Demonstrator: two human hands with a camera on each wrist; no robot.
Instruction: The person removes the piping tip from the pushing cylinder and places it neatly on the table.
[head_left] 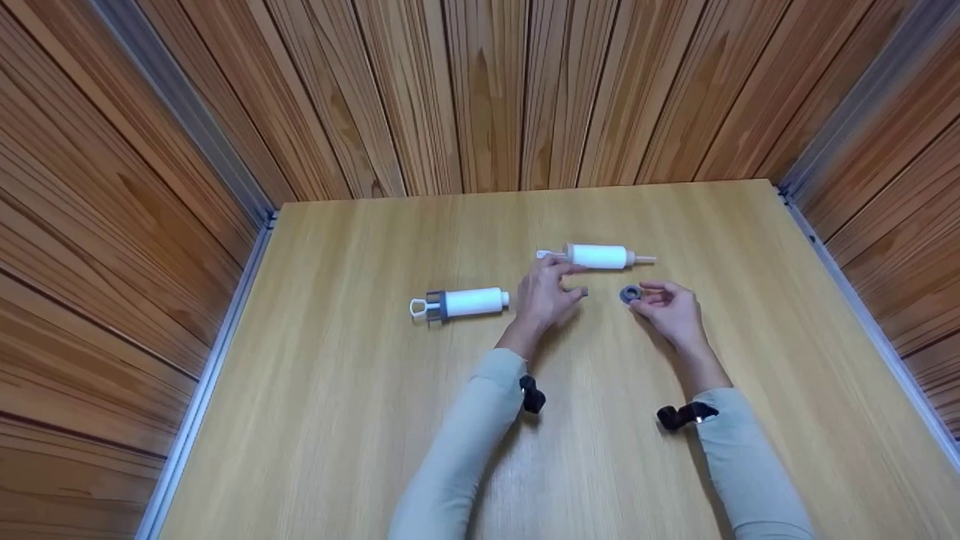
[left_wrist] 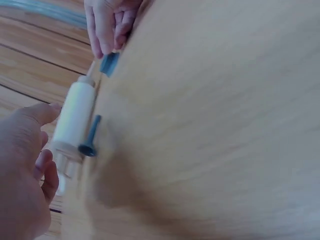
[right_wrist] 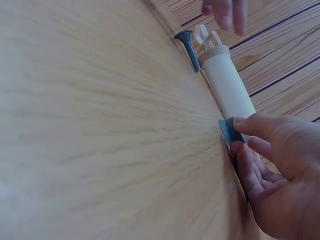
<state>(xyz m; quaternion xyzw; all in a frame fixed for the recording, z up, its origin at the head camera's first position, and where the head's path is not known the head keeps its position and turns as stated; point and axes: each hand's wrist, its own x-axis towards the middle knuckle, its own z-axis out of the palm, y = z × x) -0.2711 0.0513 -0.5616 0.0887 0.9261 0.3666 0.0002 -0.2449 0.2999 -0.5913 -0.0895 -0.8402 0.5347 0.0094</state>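
Note:
Between its thumb and fingers, my right hand (head_left: 671,311) pinches a dark grey-blue ring-shaped cap (head_left: 631,294) at the table surface. My left hand (head_left: 546,298) has its fingers extended and holds nothing. Close to the left thumb lies a small dark funnel-shaped nozzle (left_wrist: 90,137), mostly covered by that hand in the head view. Beyond both hands is a white syringe-like tube (head_left: 600,256) with a beige collar, a looped handle and a thin spout pointing right. Its handle is partly hidden behind the left fingers in the head view.
A second white syringe-like tube (head_left: 474,301) with a dark grey collar lies left of the left hand, its looped handle pointing left. Wood-panelled walls (head_left: 487,97) and metal rails (head_left: 206,367) border the light wooden table (head_left: 337,420).

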